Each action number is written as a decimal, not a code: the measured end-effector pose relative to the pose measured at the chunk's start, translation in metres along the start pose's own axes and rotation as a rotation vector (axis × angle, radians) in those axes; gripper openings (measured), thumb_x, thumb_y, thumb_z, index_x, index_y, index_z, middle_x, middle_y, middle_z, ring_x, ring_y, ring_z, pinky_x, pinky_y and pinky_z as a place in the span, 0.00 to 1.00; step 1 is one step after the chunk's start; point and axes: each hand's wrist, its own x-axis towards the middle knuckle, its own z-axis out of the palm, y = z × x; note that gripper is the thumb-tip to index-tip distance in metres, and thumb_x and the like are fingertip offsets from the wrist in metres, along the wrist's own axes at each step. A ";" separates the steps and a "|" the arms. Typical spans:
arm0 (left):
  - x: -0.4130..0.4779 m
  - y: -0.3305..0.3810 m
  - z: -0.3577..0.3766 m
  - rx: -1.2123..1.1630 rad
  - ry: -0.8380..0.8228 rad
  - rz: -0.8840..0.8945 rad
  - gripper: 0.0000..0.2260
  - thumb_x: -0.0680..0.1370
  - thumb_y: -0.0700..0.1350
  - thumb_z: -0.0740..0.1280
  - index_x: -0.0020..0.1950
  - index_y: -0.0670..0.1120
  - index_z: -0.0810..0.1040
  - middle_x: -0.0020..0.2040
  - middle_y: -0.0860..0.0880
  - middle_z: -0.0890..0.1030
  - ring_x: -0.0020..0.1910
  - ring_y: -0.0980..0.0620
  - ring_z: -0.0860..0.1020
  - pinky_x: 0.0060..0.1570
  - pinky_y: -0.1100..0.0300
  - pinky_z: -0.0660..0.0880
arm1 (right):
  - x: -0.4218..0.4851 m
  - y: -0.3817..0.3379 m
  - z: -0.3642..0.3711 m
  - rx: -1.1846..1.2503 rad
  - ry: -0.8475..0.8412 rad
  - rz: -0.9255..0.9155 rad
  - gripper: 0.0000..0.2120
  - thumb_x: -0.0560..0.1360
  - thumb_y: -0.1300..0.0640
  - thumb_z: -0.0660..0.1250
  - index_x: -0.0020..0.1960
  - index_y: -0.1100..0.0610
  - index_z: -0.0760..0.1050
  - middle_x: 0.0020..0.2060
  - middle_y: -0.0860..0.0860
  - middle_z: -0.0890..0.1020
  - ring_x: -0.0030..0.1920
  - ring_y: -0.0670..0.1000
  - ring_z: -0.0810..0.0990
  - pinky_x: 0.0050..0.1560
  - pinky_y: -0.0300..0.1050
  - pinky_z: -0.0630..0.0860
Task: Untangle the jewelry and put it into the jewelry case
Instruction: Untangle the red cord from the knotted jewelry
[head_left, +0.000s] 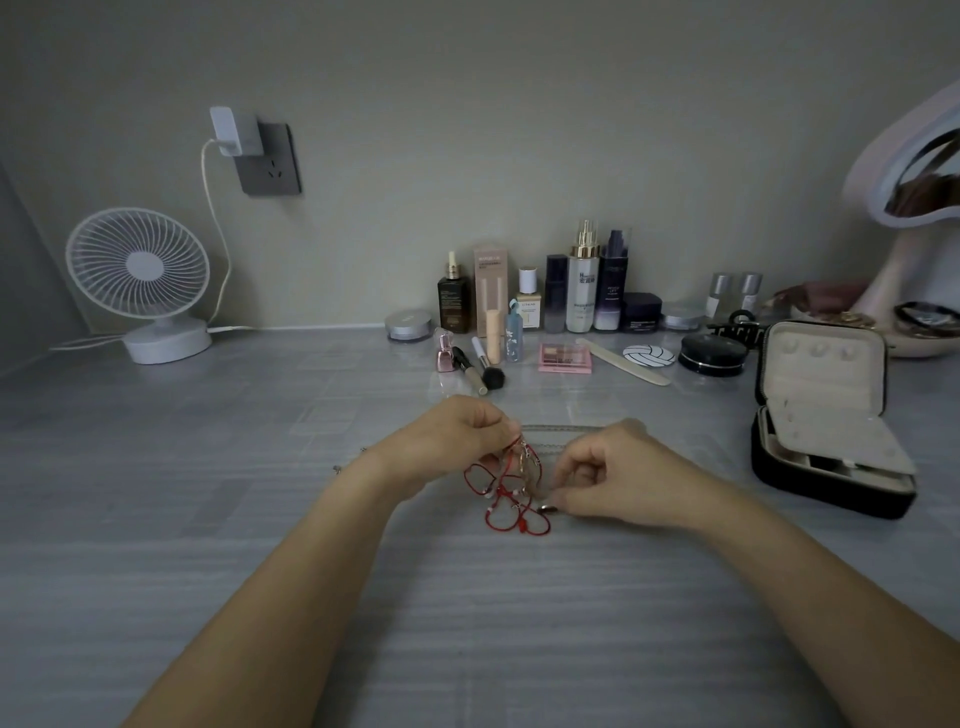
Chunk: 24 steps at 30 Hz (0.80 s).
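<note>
The left hand (452, 436) has its fingertips closed in a pinch on the top of the tangled jewelry (506, 493), holding up thin red cords strung with small pale beads and gold bits. The right hand (618, 478), its fingers curled tight, pinches a small silvery piece at the tangle's lower edge. Loose red loops trail on the grey, streaked table (208, 519). A fine silver chain (563, 428) lies just behind the hands. All this sits well left of the jewelry case (826, 384), which is open, black outside and cream-lined, with its lid upright.
</note>
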 end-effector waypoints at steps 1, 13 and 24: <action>0.000 0.000 0.000 0.001 -0.006 -0.001 0.12 0.79 0.44 0.62 0.42 0.39 0.79 0.33 0.53 0.80 0.32 0.60 0.75 0.39 0.69 0.72 | 0.001 0.000 0.001 -0.002 0.021 -0.012 0.07 0.67 0.51 0.75 0.42 0.51 0.81 0.28 0.48 0.77 0.28 0.42 0.72 0.35 0.43 0.73; -0.003 0.006 0.003 0.017 -0.001 -0.021 0.14 0.79 0.46 0.63 0.35 0.46 0.79 0.30 0.55 0.80 0.32 0.60 0.75 0.38 0.71 0.72 | 0.005 -0.008 0.013 -0.021 0.349 -0.143 0.04 0.72 0.57 0.69 0.42 0.51 0.82 0.28 0.38 0.77 0.33 0.36 0.75 0.34 0.28 0.69; -0.010 0.016 -0.005 -0.033 0.035 -0.015 0.05 0.77 0.41 0.66 0.43 0.43 0.81 0.36 0.54 0.81 0.29 0.66 0.76 0.29 0.73 0.69 | 0.000 -0.017 -0.006 0.450 0.453 -0.075 0.08 0.74 0.62 0.67 0.39 0.53 0.80 0.39 0.53 0.84 0.31 0.42 0.76 0.34 0.33 0.73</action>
